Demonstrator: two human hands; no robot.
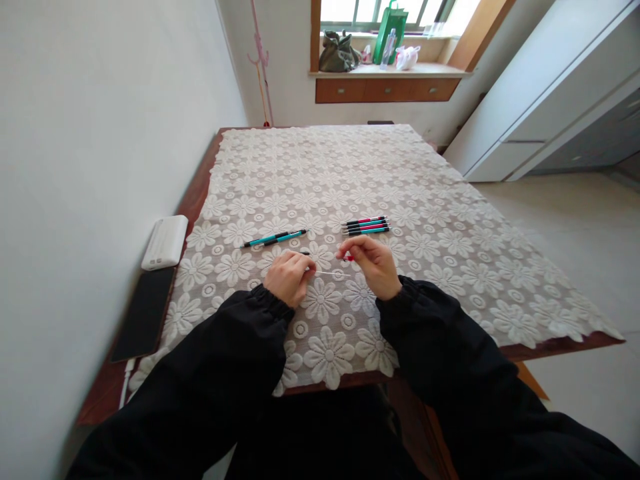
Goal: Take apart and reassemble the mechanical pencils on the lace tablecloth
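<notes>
My left hand [290,275] is closed around a thin white refill [331,273] and a dark pen part [301,253] over the lace tablecloth [450,220]. My right hand [373,263] pinches a small red pen piece [348,257] close to the refill's far end. The two hands are a few centimetres apart, low over the cloth. Just beyond my left hand lie two teal pens [277,238]. Beyond my right hand lies a tidy group of three red and black pens [367,225]. Black sleeves cover both arms.
A white power bank [165,241] and a black phone [144,312] lie on the bare wood at the table's left edge, by the wall. Bags and a bottle stand on the window sill [390,69]. White cabinets [540,100] line the right side.
</notes>
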